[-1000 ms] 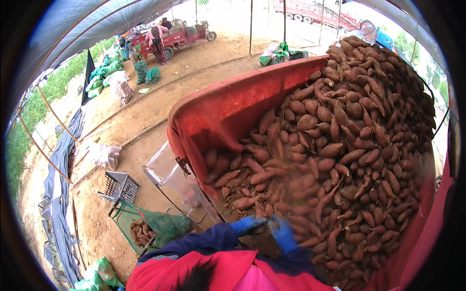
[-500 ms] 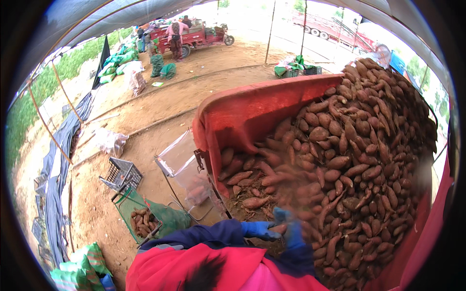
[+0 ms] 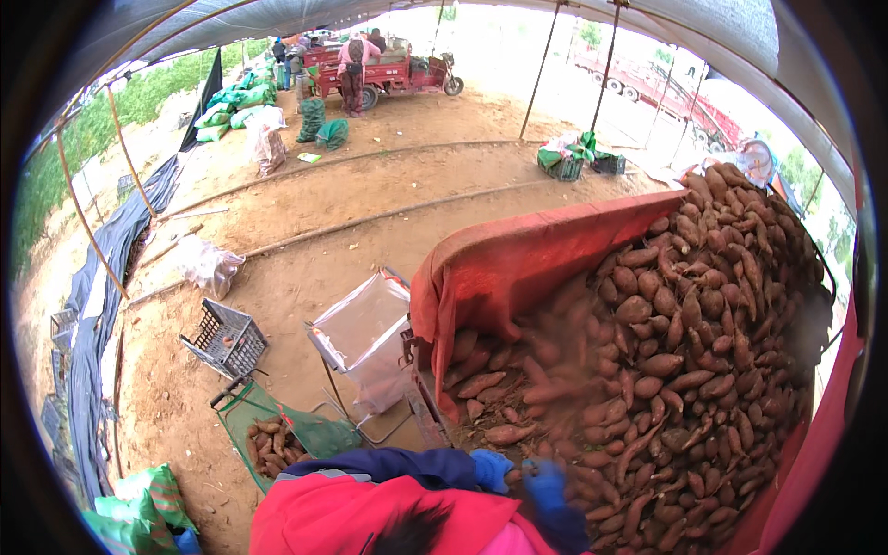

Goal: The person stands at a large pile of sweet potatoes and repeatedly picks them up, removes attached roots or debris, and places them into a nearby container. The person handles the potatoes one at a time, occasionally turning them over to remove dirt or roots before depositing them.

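My two hands wear blue gloves and are close together at the near edge of a big heap of sweet potatoes (image 3: 661, 365). My left hand (image 3: 491, 470) is closed on a sweet potato (image 3: 513, 477), which shows only in part between the gloves. Just to its right, my right hand (image 3: 544, 483) has its fingers curled in, with a small dark bit at the fingertips that I cannot make out. The heap lies in a trailer bed with a red cloth-covered side wall (image 3: 546, 231), rising toward the far right.
Left of the trailer, a white mesh bag (image 3: 365, 333) hangs on a metal frame. Nearby are a green net bag (image 3: 319, 427) with sweet potatoes inside and a black crate (image 3: 227, 340). Green sacks (image 3: 143, 509) lie lower left. People stand by a red three-wheeled truck (image 3: 393, 74) far off.
The view has shifted, so the scene sits lower and more to the right. Both hands have come lower in the picture, still close together beside the heap.
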Demonstrator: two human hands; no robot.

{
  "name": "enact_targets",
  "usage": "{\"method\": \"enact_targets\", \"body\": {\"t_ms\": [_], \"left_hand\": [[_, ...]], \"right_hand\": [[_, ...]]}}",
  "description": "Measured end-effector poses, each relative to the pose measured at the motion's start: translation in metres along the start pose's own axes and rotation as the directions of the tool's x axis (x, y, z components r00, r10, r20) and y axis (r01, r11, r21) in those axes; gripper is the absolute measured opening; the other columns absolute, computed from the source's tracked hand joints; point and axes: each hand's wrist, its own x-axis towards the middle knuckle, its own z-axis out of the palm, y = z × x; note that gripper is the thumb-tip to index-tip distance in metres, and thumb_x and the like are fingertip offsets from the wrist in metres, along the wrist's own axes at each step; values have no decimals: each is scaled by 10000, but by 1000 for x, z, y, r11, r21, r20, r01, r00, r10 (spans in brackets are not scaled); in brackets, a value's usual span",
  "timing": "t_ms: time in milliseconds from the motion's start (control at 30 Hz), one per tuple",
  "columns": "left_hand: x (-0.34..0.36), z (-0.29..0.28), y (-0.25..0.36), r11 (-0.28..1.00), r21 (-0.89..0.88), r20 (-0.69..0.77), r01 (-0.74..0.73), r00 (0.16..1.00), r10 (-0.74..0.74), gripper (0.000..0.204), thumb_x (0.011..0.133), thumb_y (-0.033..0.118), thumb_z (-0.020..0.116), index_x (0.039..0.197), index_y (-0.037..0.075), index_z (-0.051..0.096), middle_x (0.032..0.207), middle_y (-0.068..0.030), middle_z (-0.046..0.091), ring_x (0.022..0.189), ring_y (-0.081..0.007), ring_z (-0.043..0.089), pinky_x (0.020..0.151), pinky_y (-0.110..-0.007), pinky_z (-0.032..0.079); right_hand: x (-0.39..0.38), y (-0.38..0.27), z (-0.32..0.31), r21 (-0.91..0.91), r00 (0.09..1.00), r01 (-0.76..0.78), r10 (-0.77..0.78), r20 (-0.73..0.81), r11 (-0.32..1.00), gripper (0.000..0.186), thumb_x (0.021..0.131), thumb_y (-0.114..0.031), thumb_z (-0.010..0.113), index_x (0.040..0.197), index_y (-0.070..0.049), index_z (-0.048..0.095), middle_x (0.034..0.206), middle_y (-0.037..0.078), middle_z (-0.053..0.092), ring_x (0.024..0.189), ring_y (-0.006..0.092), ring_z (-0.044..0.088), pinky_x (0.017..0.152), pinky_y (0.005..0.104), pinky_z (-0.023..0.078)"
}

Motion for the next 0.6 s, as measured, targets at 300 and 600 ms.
{"method": "enact_targets", "body": {"t_ms": [300, 600], "left_hand": [[71, -59, -71, 962, -231, -329, -144, 942, 62, 417, 881, 288, 695, 1170, 2, 602, 1049, -103, 651, 879, -204, 616, 768, -360, 530], [36, -42, 26, -213, -976, 2, 47, 978, 208, 382, 1016, 357, 511, 1296, 106, 579, 1249, -56, 633, 1151, -188, 579, 1025, -383, 435]], "right_hand": [[15, 12, -35, -133, 877, -295, 213, -431, 946, 543, 799, -415, 715, 1208, -83, 579, 1069, 223, 629, 942, 399, 610, 815, 480, 500], [16, -7, 13, 960, 953, 251, 144, -267, 123, 329, 1043, -215, 465, 1309, -37, 540, 1205, 86, 585, 1098, 143, 548, 930, 286, 470]]}}
